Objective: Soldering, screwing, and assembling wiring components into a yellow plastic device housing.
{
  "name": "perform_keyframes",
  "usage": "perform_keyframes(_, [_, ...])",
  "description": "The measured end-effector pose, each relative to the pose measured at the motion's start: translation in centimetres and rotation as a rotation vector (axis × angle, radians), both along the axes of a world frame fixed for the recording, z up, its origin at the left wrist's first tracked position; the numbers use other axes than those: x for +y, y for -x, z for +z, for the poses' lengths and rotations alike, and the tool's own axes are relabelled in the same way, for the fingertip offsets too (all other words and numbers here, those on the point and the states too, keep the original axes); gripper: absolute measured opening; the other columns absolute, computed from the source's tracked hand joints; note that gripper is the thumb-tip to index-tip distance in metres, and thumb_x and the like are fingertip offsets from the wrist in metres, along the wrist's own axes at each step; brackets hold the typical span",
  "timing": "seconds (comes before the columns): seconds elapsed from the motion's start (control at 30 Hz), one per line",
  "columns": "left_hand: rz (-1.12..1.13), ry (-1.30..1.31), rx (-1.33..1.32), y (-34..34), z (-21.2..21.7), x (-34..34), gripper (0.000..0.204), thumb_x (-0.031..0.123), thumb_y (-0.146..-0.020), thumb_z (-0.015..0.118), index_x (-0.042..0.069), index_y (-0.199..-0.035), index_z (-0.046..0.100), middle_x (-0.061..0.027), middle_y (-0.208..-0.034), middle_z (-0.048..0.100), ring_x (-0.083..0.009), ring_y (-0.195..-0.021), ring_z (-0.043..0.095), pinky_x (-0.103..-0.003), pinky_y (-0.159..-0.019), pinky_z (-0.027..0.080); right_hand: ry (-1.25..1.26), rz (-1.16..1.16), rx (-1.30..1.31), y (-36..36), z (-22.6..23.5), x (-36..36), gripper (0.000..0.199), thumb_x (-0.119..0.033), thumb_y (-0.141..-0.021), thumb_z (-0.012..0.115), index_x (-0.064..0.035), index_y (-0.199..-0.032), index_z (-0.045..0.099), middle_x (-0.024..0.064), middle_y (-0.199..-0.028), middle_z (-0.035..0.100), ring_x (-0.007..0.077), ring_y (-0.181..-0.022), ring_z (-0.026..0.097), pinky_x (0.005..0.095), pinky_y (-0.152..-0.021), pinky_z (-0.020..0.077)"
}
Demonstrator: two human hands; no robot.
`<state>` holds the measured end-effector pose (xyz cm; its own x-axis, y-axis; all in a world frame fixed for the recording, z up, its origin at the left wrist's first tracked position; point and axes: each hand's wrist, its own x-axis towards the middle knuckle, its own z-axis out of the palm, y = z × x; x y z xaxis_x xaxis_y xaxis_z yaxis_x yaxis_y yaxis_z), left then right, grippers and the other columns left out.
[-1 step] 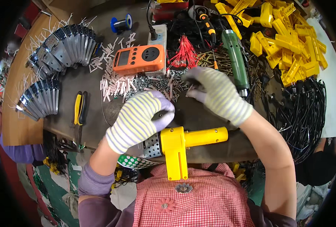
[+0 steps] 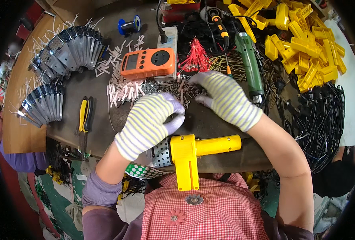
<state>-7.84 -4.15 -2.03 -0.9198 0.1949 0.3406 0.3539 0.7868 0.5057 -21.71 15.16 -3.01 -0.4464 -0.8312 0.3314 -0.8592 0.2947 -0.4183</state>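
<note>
My left hand (image 2: 147,122), in a striped glove, is curled with thumb and forefinger nearly meeting; whatever sits between them is too small to make out. Just below it lies a yellow plastic housing with a handle (image 2: 185,154), joined to a perforated metal plate (image 2: 161,154) that is partly under my wrist. It rests at the table's near edge. My right hand (image 2: 225,98), gloved alike, reaches over the edge of a heap of small metal nuts (image 2: 161,88). Its thumb and fingers are apart, with nothing visible between them.
An orange meter (image 2: 148,64) stands behind the nuts, beside white tubes (image 2: 121,94) and red-tipped parts (image 2: 195,58). A green electric screwdriver (image 2: 249,64) lies right. Pliers (image 2: 85,116) and metal plates with wires (image 2: 65,52) are left; yellow housings (image 2: 305,44) and black cables (image 2: 321,128) fill the right.
My right hand has shifted slightly left, its fingertips over the nuts. My left hand has barely moved. The yellow housing stays in place.
</note>
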Motion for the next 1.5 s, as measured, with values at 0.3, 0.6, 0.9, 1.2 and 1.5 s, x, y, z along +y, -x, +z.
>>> perform_keyframes(0.3, [-0.01,0.608,-0.037,3.7,-0.4,1.0,0.012,0.018,-0.073,0.072,0.009,-0.079,0.069,-0.011,-0.082,0.063,-0.0307,-0.079,0.066,-0.044,-0.066,0.052,-0.312,-0.006,-0.181,-0.4,1.0,0.3,0.04,-0.008,-0.08,0.071,-0.0058,-0.119,0.06,0.0186,-0.106,0.065,0.0398,-0.102,0.062,0.0465,-0.091,0.05])
perform_keyframes(0.6, [0.111,0.759,-0.039,3.8,-0.2,2.2,0.011,0.013,-0.081,0.064,0.003,-0.079,0.069,-0.0151,-0.073,0.066,-0.0317,-0.072,0.067,-0.045,-0.064,0.053,-0.326,0.069,0.005,-0.9,0.7,2.0,0.043,-0.013,-0.082,0.068,-0.004,-0.123,0.056,0.0207,-0.107,0.064,0.0403,-0.102,0.061,0.0475,-0.09,0.0499])
perform_keyframes(0.9, [0.084,0.775,0.07,3.1,-0.6,1.5,0.012,0.012,-0.084,0.06,0.005,-0.079,0.069,-0.0148,-0.076,0.066,-0.0305,-0.073,0.067,-0.044,-0.066,0.053,0.067,0.013,-0.753,-9.3,6.0,6.1,0.039,0.005,-0.085,0.069,-0.0041,-0.122,0.059,0.0077,-0.094,0.065,0.0161,-0.088,0.068,0.0312,-0.079,0.0551])
perform_keyframes(1.2, [0.116,0.865,0.016,3.6,-0.7,1.3,0.013,0.014,-0.085,0.062,0.004,-0.083,0.07,-0.0149,-0.075,0.066,-0.0305,-0.073,0.068,-0.044,-0.067,0.053,0.113,0.021,-1.329,-14.7,3.9,7.8,0.044,0.004,-0.087,0.072,-0.0062,-0.126,0.054,0.0016,-0.094,0.061,0.0087,-0.084,0.061,0.0266,-0.077,0.0543])
perform_keyframes(1.5, [0.046,0.856,-0.006,4.1,-0.3,1.2,0.01,0.009,-0.082,0.062,0.003,-0.084,0.07,-0.015,-0.076,0.067,-0.03,-0.072,0.069,-0.042,-0.065,0.055,-0.055,0.109,-0.694,-15.0,5.1,6.5,0.039,-0.001,-0.083,0.073,-0.0076,-0.119,0.06,0.0046,-0.089,0.06,0.0181,-0.075,0.062,0.0301,-0.068,0.0506])
